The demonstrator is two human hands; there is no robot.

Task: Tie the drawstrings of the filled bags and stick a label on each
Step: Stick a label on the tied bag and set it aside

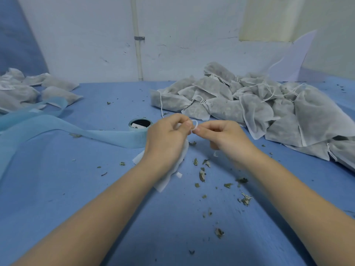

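Blue table [76, 189], both hands [167, 139] [224, 137] pinching drawstring [194, 126].

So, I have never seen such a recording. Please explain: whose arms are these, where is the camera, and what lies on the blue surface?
There is no machine here. The one picture comes from a camera worn on a person's head, looking down at their own bare arms. The left hand holds a white bag and, with the right hand, pinches its thin drawstring into a small loop. On the blue table lie a big pile of filled bags at the right, a smaller group of bags at the far left, a roll of light blue tape with its strip run out leftward, and scattered dried leaf bits.
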